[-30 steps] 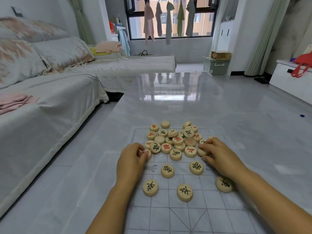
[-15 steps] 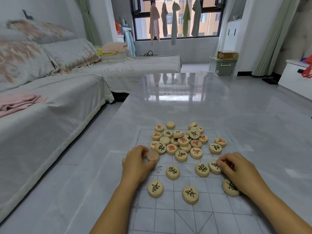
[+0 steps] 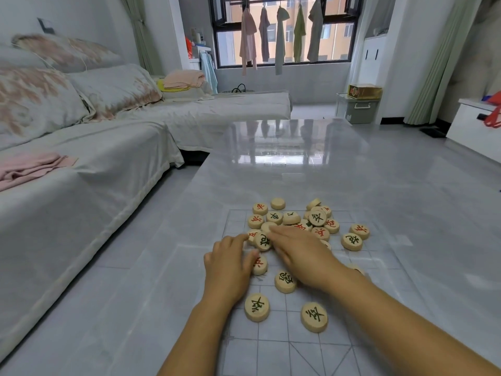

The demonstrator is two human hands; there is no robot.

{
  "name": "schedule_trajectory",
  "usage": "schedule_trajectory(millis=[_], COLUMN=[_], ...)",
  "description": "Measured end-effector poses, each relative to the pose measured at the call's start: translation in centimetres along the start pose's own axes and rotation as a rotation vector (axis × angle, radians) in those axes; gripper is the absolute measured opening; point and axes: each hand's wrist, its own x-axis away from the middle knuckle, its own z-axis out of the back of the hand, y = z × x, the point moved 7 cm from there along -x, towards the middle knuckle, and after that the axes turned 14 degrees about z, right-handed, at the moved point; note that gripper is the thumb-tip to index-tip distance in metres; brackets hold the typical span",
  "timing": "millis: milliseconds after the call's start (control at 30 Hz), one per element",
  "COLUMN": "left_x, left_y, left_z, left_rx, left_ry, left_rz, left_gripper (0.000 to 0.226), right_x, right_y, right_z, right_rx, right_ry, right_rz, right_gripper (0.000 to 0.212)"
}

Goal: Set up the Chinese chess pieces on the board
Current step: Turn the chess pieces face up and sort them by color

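Board [image 3: 273, 346] flat on tabletop [image 3: 298, 169]. Nearest, well short of pile [image 3: 294, 219]: left black piece [image 3: 257, 307], right black piece [image 3: 314, 316], apart. Third black piece [image 3: 285, 280] closer to pile. Left hand [image 3: 227, 270] near-left of pile, fingers relaxed, thumb touching red piece [image 3: 259, 265]. Right hand [image 3: 301, 253] blurred, fingers straight, together, flat over pile's near-left edge. Right of pile: stray black piece [image 3: 351, 241], stray red piece [image 3: 359, 231].

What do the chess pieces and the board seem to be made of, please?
The chess pieces look like pale wood, matte, with characters inked red or dark. The board seems a thin clear plastic sheet: the grey tabletop shows through its printed lines.
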Motion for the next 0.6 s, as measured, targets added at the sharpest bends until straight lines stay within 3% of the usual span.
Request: schedule_trajectory(millis=[200,300,367,600], left_x=[0.5,0.5,0.5,0.3], left_y=[1.2,1.1,0.9,0.6], left_z=[-0.9,-0.8,-0.7,-0.6], left_rx=[0.111,0.197,0.253,0.318], left_ry=[-0.083,-0.085,-0.084,-0.044], left_rz=[-0.142,-0.12,-0.093,-0.109], left_gripper=[0.022,0.013,0.009,0.024], right_x=[2.0,3.4,3.8,1.5], right_y=[-1.6,2.7,5.7,6.1], right_z=[-1.0,1.7,2.6,1.4], right_rx=[-0.009,0.013,0.121,0.04], right_ry=[0.023,0.189,0.145,0.02], right_rz=[0.091,-0.174,-0.323,-0.379], right_gripper=[0.039,0.028,0.027,0.034])
